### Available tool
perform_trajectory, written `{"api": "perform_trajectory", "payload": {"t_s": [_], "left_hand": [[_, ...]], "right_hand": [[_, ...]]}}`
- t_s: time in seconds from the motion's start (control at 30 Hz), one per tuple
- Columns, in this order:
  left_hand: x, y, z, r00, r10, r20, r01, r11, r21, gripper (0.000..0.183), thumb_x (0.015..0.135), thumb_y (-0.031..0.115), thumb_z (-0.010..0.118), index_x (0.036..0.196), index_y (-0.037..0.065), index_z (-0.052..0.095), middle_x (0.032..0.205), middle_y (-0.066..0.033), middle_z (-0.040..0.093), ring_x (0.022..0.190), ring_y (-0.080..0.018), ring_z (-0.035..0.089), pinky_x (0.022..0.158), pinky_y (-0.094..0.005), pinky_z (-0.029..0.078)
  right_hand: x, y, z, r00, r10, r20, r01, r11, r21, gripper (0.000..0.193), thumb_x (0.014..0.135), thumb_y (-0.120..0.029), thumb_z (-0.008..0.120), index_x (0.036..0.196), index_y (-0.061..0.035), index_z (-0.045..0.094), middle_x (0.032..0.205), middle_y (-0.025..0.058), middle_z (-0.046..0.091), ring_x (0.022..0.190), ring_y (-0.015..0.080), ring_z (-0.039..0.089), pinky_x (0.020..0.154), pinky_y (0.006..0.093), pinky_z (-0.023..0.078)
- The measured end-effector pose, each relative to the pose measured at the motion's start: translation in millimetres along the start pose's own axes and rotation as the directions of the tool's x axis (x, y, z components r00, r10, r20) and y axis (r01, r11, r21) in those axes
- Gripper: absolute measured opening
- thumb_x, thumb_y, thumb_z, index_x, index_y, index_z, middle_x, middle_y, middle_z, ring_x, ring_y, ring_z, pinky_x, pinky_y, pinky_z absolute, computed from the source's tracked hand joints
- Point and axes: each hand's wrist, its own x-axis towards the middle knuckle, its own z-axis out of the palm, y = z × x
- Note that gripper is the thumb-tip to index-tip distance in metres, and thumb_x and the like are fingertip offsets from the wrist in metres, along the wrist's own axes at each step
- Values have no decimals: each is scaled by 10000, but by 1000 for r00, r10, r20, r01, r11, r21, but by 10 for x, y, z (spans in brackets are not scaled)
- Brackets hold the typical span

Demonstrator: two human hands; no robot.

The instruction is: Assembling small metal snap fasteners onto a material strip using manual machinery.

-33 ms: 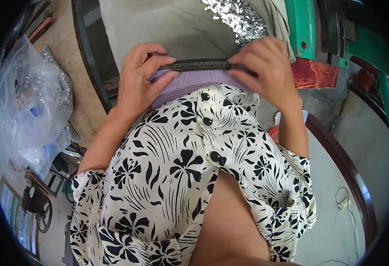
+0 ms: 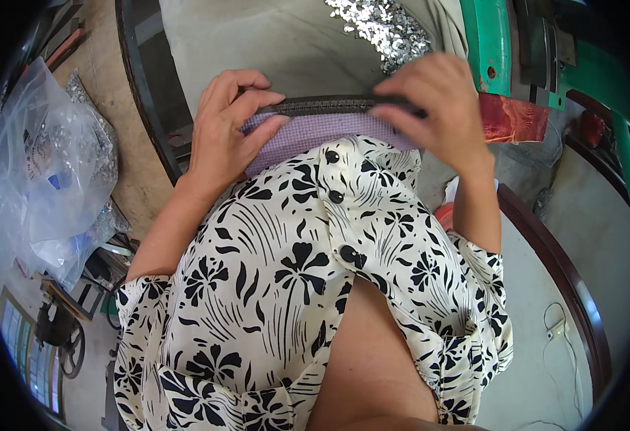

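A dark, slightly curved strip with a row of small notches (image 2: 322, 106) lies across the near edge of the grey-green cloth, just in front of my body. My left hand (image 2: 232, 122) is closed on its left end, thumb below and fingers above. Over the right end is my right hand (image 2: 433, 108), slightly blurred, with thumb and forefinger apart and the strip showing between them. Purple woven-looking material (image 2: 315, 133) sits under the strip, against my patterned shirt. A pile of small shiny silver pieces (image 2: 394, 36) rests on the cloth beyond my right hand.
The grey-green cloth (image 2: 257, 50) covers the work surface. Green machine parts (image 2: 492, 50) and a red block (image 2: 509, 118) stand at the right. Clear plastic bags (image 2: 49, 165) with silvery contents are at the left. A dark wheel (image 2: 74, 348) shows at lower left.
My right hand has shifted slightly right, and its thumb and forefinger have spread, showing more of the strip's right end. My left hand has stayed in place.
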Motion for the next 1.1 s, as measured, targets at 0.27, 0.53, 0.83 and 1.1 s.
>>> {"api": "perform_trajectory", "payload": {"t_s": [0.27, 0.53, 0.83, 1.1], "left_hand": [[-20, 15, 22, 999, -43, -19, 43, 999, -21, 292, 704, 86, 824, 974, 45, 721, 1080, -72, 612, 971, -268, 585, 834, -360, 468], [-25, -17, 35, 999, -31, -20, 30, 999, -41, 290, 711, 85, 824, 978, 42, 718, 1082, -72, 608, 976, -267, 582, 829, -357, 468], [-11, -20, 25, 999, -44, -10, 44, 998, -34, 274, 719, 89, 816, 970, 40, 717, 1079, -64, 600, 993, -264, 581, 837, -359, 470], [140, 95, -84, 995, 87, 52, -93, 986, 137, 266, 730, 108, 798, 972, 36, 714, 1029, -67, 608, 903, -277, 592, 776, -377, 484]], "right_hand": [[1023, 483, -283, 937, 200, -287, -246, 960, -135, 162, 840, -143, 717, 907, 4, 734, 857, 179, 701, 807, 325, 674, 723, 390, 516], [1480, 821, -58, 963, 270, 18, -259, 940, -223, 287, 747, -219, 743, 942, -10, 759, 870, 220, 718, 803, 366, 699, 743, 423, 544], [1658, 830, 87, 968, 226, 106, -200, 956, -213, 231, 713, -195, 733, 878, -39, 771, 842, 199, 721, 802, 351, 706, 743, 427, 551], [1682, 795, 33, 971, 205, 120, -189, 973, -137, 207, 730, -164, 697, 891, -54, 767, 873, 195, 724, 828, 357, 700, 754, 440, 547]]}}
